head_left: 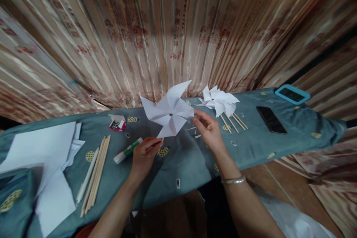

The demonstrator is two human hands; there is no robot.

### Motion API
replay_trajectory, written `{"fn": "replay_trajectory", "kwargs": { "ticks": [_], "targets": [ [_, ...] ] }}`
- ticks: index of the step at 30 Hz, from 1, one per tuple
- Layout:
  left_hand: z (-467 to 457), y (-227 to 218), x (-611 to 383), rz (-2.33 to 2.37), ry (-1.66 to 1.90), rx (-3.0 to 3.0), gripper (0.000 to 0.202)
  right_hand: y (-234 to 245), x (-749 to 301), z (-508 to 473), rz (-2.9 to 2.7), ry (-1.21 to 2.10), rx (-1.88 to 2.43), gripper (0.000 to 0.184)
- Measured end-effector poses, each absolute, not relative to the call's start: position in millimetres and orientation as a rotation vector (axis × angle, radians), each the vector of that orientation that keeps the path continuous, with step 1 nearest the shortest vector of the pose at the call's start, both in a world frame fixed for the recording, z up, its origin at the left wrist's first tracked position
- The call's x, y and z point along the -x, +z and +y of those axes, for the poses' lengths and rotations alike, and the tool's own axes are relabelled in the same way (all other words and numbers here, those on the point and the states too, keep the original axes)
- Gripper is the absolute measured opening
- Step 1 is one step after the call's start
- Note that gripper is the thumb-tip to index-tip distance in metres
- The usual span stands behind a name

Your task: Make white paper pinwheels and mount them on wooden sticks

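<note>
A white paper pinwheel (169,111) stands upright over the blue-grey cloth-covered table (184,163). My left hand (144,153) is closed round its wooden stick just below the paper. My right hand (208,128) pinches the tip of the pinwheel's right blade between thumb and fingers; a metal bangle sits on that wrist. A pin head shows at the pinwheel's centre.
Finished white pinwheels (219,101) on sticks lie behind my right hand. A glue stick (127,150), a small box of pins (117,123), loose wooden sticks (96,173) and white paper sheets (41,148) lie to the left. A black phone (271,119) and a blue-framed device (292,94) lie to the right. A striped curtain hangs behind.
</note>
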State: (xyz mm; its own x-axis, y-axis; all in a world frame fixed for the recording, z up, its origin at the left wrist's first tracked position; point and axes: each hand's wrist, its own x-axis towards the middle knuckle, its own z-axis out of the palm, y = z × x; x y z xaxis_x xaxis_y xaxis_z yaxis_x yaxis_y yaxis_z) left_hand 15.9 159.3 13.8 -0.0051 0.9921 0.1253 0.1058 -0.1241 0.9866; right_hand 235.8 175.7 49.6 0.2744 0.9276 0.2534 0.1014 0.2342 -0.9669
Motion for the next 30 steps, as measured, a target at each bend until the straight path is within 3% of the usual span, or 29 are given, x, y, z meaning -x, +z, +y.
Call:
{"fn": "replay_trajectory", "kwargs": {
  "ticks": [17, 30],
  "targets": [
    [164, 17, -12, 1.286, 1.298, -1.371, 0.015, 47, -215, 158, -1.156, 0.953, 1.138, 0.018],
    [163, 16, -14, 1.3, 1.291, -1.357, 0.016, 42, -185, 147, -1.323, 1.002, 1.124, 0.023]
  ]
}}
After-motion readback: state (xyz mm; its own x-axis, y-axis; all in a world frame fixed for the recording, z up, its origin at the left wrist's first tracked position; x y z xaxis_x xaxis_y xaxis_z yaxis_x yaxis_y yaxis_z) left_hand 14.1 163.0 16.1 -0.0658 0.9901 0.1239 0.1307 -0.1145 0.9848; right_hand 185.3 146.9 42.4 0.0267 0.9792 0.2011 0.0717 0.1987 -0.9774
